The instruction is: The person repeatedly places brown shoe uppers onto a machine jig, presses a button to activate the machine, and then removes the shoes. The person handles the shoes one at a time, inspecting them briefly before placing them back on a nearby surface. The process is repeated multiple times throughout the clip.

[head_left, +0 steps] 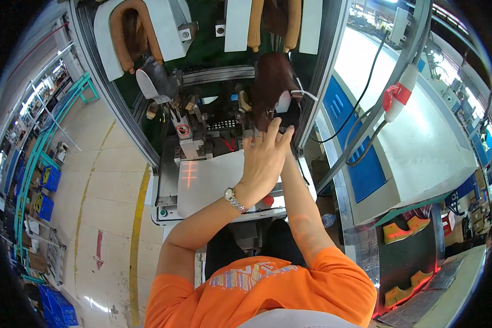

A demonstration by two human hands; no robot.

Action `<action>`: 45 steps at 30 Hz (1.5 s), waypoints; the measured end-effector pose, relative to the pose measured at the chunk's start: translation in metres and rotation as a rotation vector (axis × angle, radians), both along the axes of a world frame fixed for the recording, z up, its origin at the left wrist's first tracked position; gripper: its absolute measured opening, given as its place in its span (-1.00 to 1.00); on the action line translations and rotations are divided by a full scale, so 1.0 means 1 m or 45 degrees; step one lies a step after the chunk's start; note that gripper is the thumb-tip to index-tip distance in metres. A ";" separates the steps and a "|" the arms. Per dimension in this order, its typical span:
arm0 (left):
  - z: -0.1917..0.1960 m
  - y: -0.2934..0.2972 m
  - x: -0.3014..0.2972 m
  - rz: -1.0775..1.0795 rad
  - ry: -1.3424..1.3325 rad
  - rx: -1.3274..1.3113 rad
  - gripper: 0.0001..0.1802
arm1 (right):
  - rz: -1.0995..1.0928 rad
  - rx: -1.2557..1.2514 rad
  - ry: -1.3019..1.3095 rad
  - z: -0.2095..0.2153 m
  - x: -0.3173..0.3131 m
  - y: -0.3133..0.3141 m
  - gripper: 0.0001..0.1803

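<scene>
A dark brown leather shoe upper (271,79) sits over a form at the right station of the machine, its lower end toward me. My left hand (261,164), with a silver watch at the wrist, reaches up to that lower end. Its fingers are bent at the upper's edge and appear to grip it. My right hand (285,143) is close beside and partly behind the left, at the same edge; most of its fingers are hidden. A white shoe-shaped form (147,83) stands bare at the left station.
Tan padded U-shaped clamps (121,41) hang above both stations. A pale work plate (210,183) with red light lines lies below, beside a red button (268,200). On the right are a red-and-white plug (399,95) and a conveyor carrying yellow shoe parts (397,233).
</scene>
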State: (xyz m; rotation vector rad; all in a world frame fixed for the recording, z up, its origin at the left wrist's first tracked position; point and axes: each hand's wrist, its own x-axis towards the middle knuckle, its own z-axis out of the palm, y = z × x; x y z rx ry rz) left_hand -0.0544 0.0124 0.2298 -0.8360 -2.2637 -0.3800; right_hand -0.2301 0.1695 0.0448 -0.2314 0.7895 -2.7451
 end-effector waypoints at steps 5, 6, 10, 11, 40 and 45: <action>-0.010 0.002 -0.005 -0.036 0.008 0.120 -0.47 | -0.020 0.070 -0.012 0.001 -0.005 0.008 -0.72; -0.011 0.003 -0.005 -0.036 -0.005 0.130 -0.46 | -0.021 0.084 -0.016 0.000 -0.006 0.009 -0.72; -0.014 0.004 -0.004 -0.010 -0.024 0.152 -0.44 | 0.005 0.111 -0.029 0.004 -0.011 0.003 -0.73; -0.014 0.005 -0.004 -0.012 -0.019 0.158 -0.44 | 0.004 0.119 -0.031 0.004 -0.012 0.005 -0.73; -0.012 -0.002 0.002 -0.368 -0.165 0.340 -0.41 | -0.359 0.416 0.070 -0.016 0.001 0.027 -0.80; -0.056 -0.083 -0.002 -0.297 -0.170 0.555 -0.55 | -1.351 1.229 -0.144 -0.033 0.097 0.050 -0.67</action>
